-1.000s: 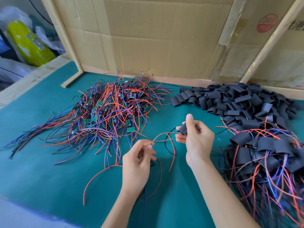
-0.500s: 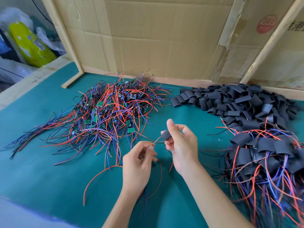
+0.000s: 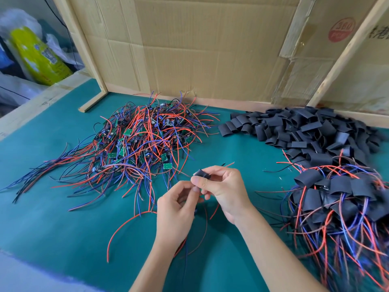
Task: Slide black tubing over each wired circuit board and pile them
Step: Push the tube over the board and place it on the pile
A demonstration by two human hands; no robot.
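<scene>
Head view, green work mat (image 3: 63,224). Right hand (image 3: 225,192) at centre, thumb and fingers pinching a short black tube piece (image 3: 202,174), held above the mat w/ thin red and black wire ends poking out on its far-right side; left hand (image 3: 176,211) just near-left of it, fingers curled, tips meeting the right thumb; wires trail down from under its palm, but the board itself is hidden, so cannot tell exactly what the left grips; one long red wire (image 3: 126,224) loops across the mat to the near left. Far left: heap of bare wired boards (image 3: 145,140), green PCBs tangled in red, blue and black leads. Far right, against the cardboard wall (image 3: 200,49): pile of loose black tubing (image 3: 305,131). Near right: pile of sleeved boards (image 3: 341,199), tubes on, leads spilling toward the near edge. Far-left corner, off the mat: yellow packet (image 3: 37,55) among plastic bags.
</scene>
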